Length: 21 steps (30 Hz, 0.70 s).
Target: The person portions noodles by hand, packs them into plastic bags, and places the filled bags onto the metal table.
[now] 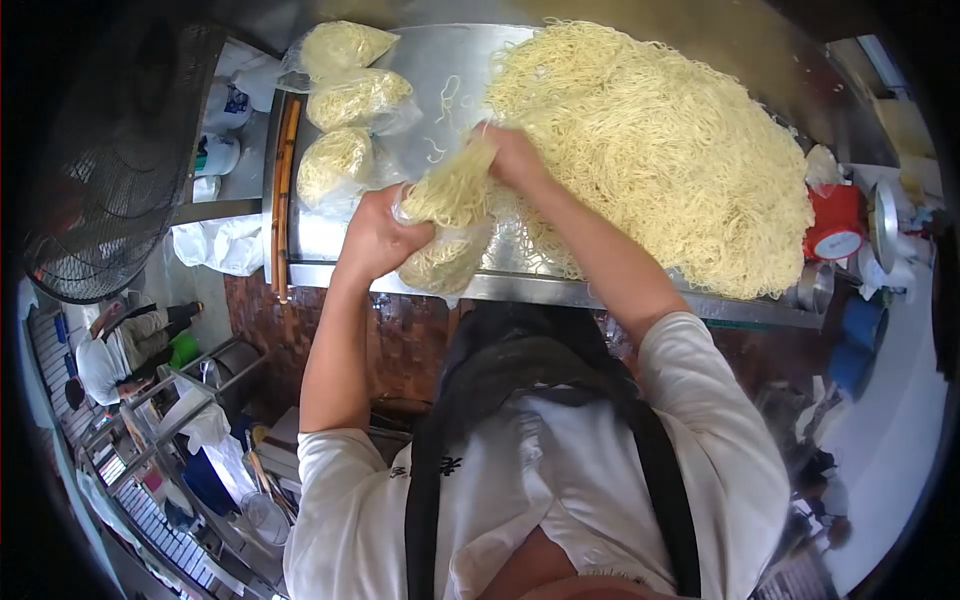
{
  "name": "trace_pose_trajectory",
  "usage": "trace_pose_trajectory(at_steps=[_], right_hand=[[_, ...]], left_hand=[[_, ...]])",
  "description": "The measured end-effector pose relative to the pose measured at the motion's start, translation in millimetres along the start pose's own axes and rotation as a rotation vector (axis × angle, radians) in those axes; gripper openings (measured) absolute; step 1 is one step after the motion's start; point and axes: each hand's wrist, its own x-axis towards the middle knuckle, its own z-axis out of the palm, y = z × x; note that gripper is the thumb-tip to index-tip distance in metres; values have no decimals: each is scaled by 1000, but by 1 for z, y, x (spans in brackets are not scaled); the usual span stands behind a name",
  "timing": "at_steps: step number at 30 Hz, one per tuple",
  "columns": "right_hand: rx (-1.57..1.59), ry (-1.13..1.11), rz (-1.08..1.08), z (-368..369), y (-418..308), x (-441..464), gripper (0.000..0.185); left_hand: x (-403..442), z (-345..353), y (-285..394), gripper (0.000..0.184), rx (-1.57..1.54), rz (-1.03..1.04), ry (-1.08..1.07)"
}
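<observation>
Noodles [660, 150], pale and thin, are lying in a broad pile over the right part of the steel table [545, 291], and I am viewing them from afar through the head camera. My left hand [385, 235] is gripping a clear bag [445, 265] near its mouth, with the thumb pressing against the side, and the lower part of the bag is bulging with strands just above the table's near edge. My right hand [515, 158] is closing around the upper end of a loose bundle [455, 190], which is hanging down at the bag's mouth. Three filled bags [355, 98] are resting in a column farther left, beside two long poles [287, 180], and a few stray strands [448, 98] are lying between them and the pile. I am judging the strands to be soft, limp and perhaps a little slippery, light singly but weightier as a clump, and easily torn or tangled by a hard tug. For the bundle, I am favoring a loose, whole-hand hold high up, gathering many strands together rather than pinching a few. For the bag, I am favoring a hold on the gathered rim, since the thin film is looking floppy and the filled bottom is probably sagging.
</observation>
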Motion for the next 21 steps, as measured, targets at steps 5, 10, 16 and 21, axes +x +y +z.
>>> trace_pose_trajectory(at_steps=[5,10,16,21], right_hand=[[250,318,519,-91,3,8,9],[-201,594,382,-189,164,15,13],[-745,62,336,-311,265,18,33],[-859,-298,497,-185,17,-2,37]], left_hand=[[-11,5,-11,30,-7,15,65],[-1,19,-54,34,-302,32,114],[26,43,-108,35,-65,15,158],[10,39,-99,13,-112,-78,303]])
